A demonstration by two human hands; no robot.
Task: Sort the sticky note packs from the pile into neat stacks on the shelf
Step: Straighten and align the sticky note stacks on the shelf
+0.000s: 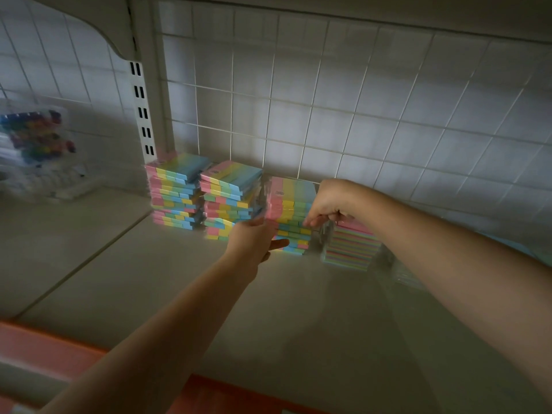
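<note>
**Q:** How far along are you?

**Me:** I'd say well on. Taking the slotted upright post [142, 115] at the back of the shelf [298, 309] as my marker: the first stack [174, 194] of sticky note packs stands right at its foot, the second stack [230, 201] just beside that, farther from the post, and the third stack [291, 213] farther along again. All three are tall, though some packs sit a little crooked.

**Q:** What are your hands doing?

**Me:** My left hand [254, 240] is against the post-side face of the third stack, fingers straight and gripping nothing, thumb out across the front. My right hand [327, 209] is at the far side of that same stack, knuckles up, fingers curled down. It's blurred there, so I can't tell whether they pinch a pack or only press its edge.

**Q:** And what's left?

**Me:** Beyond my right hand, farthest from the post, lies a striped bundle [352, 246] in clear wrap, not yet in the row, with more wrapped stock behind my forearm that I can't make out. So I judge the third stack needs squaring and that remainder still needs stacking.
</note>
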